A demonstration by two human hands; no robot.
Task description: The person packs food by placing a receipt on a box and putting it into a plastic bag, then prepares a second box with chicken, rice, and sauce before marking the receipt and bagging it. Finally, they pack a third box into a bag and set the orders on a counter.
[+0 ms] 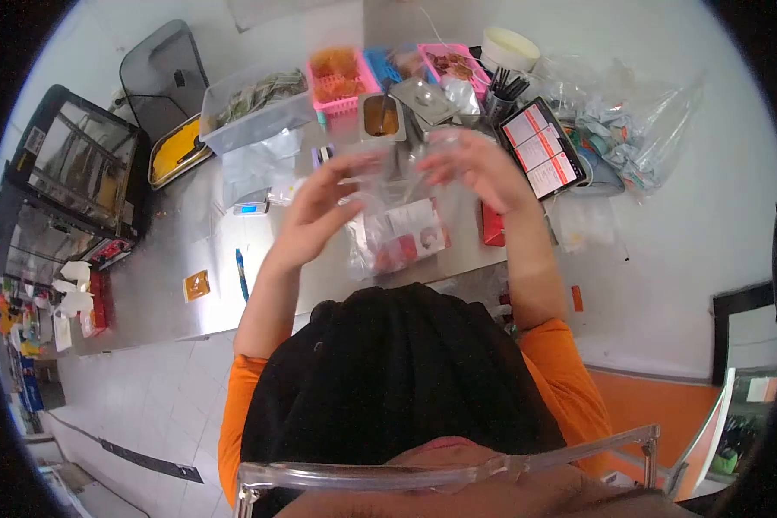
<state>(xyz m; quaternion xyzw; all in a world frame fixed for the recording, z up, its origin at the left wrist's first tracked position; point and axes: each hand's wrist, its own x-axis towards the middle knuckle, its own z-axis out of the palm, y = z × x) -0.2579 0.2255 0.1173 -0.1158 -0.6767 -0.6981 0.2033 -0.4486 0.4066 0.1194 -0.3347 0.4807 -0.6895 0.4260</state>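
A clear plastic bag (363, 246) lies on the steel counter in front of me, with a white and red printed box or packet (417, 226) showing through it. My left hand (319, 211) hovers at the bag's left side, its thumb and fingers spread apart. On the other side, my right hand (477, 170) reaches over the bag's far edge with fingers stretched out and slightly blurred. Thin clear film shows between the two hands, near the right fingertips. Just beyond them stands a metal container (382, 118) of brown sauce with a utensil in it.
A tablet (541, 148) leans at the right, beside a bulging clear bag (626, 129). Along the back are a pink basket (344, 105) and a clear bin (259, 108). At left sit a display warmer (69, 181), a small scale (250, 209), a blue pen (242, 274) and a sauce packet (196, 286).
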